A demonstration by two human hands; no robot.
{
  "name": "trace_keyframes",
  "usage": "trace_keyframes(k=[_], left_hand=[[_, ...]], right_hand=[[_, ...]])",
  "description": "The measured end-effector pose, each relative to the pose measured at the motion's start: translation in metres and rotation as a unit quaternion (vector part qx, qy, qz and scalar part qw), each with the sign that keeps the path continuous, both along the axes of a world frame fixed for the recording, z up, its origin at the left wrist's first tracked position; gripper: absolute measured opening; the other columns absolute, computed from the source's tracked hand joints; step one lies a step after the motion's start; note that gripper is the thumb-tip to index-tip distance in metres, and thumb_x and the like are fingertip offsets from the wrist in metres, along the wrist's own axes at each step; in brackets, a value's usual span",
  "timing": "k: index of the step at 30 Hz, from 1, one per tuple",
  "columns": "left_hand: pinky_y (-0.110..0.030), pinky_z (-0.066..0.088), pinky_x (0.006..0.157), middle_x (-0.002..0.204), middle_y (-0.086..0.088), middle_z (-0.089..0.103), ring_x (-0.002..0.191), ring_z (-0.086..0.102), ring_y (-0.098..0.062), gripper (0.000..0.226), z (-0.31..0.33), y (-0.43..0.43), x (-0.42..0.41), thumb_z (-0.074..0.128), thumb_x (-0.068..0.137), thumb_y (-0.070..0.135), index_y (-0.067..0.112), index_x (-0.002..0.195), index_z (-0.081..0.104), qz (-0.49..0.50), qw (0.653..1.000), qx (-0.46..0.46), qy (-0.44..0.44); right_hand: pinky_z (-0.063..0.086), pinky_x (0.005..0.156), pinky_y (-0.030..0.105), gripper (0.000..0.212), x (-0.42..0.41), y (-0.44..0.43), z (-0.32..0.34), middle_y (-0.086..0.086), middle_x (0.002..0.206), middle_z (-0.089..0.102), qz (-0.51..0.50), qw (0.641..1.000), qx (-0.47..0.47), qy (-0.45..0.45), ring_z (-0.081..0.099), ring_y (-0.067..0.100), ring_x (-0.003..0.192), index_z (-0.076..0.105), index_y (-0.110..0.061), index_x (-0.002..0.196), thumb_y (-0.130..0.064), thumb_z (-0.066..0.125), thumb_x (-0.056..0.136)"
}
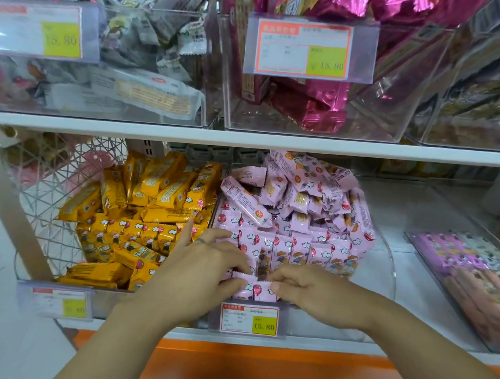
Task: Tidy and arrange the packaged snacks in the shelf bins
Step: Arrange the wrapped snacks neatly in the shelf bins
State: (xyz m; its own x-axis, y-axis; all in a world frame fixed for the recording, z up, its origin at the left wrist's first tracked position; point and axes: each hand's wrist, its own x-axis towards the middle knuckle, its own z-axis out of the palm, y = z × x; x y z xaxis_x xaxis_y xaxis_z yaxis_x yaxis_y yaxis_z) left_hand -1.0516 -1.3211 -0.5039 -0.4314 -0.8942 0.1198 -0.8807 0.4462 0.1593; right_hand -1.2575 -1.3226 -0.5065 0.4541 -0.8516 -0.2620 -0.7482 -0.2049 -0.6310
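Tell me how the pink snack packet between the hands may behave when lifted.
Probably light: the left hand and right hand hold the pink snack packet by fingertips only. Its glossy wrapper may be slippery. The crimped ends likely flex, the filled middle less.

Bright, even lighting; soft image with wide-angle distortion.
Glare streaks the clear upper bins (310, 115) and washes the far-left price label (35, 28), where blur is heaviest. The pink packets (294, 224) at centre are sharpest. The left upright (6, 196) leans from distortion at the edge.
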Motion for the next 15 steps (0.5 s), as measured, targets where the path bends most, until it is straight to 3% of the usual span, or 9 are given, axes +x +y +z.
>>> trace_keyframes(k=[2, 4, 6, 10, 12, 15], left_hand=[[-0.045, -0.012, 0.115, 0.131, 0.033, 0.046, 0.138, 0.015, 0.003, 0.028, -0.003, 0.0, 0.0, 0.05, 0.092, 0.049, 0.045, 0.118, 0.059, 0.0, 0.999, -0.007, 0.038], [-0.041, -0.013, 0.114, 0.129, 0.032, 0.046, 0.135, 0.021, 0.005, 0.032, -0.003, 0.001, -0.001, 0.046, 0.09, 0.056, 0.045, 0.117, 0.06, -0.007, 0.997, -0.023, 0.075], [-0.036, -0.014, 0.112, 0.123, 0.031, 0.05, 0.129, 0.031, 0.006, 0.04, -0.003, -0.001, -0.004, 0.04, 0.084, 0.057, 0.043, 0.114, 0.063, -0.021, 0.991, -0.051, 0.119], [-0.036, -0.011, 0.114, 0.12, 0.027, 0.055, 0.123, 0.041, 0.004, 0.023, -0.001, -0.007, -0.012, 0.052, 0.093, 0.042, 0.04, 0.114, 0.063, -0.014, 0.986, -0.077, 0.144], [-0.036, -0.01, 0.115, 0.121, 0.023, 0.057, 0.122, 0.044, 0.0, 0.023, 0.0, -0.009, -0.017, 0.053, 0.094, 0.038, 0.039, 0.115, 0.062, -0.006, 0.986, -0.075, 0.147], [-0.036, -0.008, 0.116, 0.123, 0.022, 0.057, 0.122, 0.046, -0.001, 0.024, 0.001, -0.012, -0.022, 0.051, 0.094, 0.038, 0.039, 0.117, 0.06, 0.012, 0.988, -0.075, 0.134]], right_hand=[[0.047, 0.091, 0.03, 0.033, -0.002, 0.0, 0.0, -0.006, 0.108, 0.063, 0.002, 1.0, 0.0, 0.006, 0.059, 0.009, 0.099, 0.057, -0.022, 0.121, -0.042, 0.043, 0.098], [0.046, 0.095, 0.033, 0.034, -0.003, 0.0, 0.001, -0.005, 0.113, 0.062, 0.002, 1.0, -0.006, 0.005, 0.058, 0.011, 0.103, 0.059, -0.023, 0.121, -0.042, 0.044, 0.097], [0.042, 0.096, 0.025, 0.036, -0.003, 0.0, 0.002, -0.007, 0.122, 0.057, -0.004, 0.999, -0.035, 0.008, 0.053, 0.008, 0.109, 0.058, -0.024, 0.125, -0.042, 0.047, 0.096], [0.041, 0.084, 0.007, 0.037, -0.006, -0.001, 0.005, -0.009, 0.119, 0.058, -0.039, 0.997, -0.019, -0.056, 0.054, 0.0, 0.106, 0.056, -0.022, 0.128, -0.036, 0.054, 0.094], [0.041, 0.081, 0.005, 0.036, -0.008, -0.001, 0.004, -0.01, 0.117, 0.057, -0.035, 0.997, -0.016, -0.066, 0.053, -0.003, 0.102, 0.056, -0.023, 0.127, -0.033, 0.057, 0.093], [0.042, 0.095, 0.013, 0.034, -0.01, 0.001, 0.0, -0.014, 0.123, 0.058, -0.031, 0.994, -0.011, -0.103, 0.053, -0.002, 0.11, 0.057, -0.031, 0.12, -0.026, 0.066, 0.088]])
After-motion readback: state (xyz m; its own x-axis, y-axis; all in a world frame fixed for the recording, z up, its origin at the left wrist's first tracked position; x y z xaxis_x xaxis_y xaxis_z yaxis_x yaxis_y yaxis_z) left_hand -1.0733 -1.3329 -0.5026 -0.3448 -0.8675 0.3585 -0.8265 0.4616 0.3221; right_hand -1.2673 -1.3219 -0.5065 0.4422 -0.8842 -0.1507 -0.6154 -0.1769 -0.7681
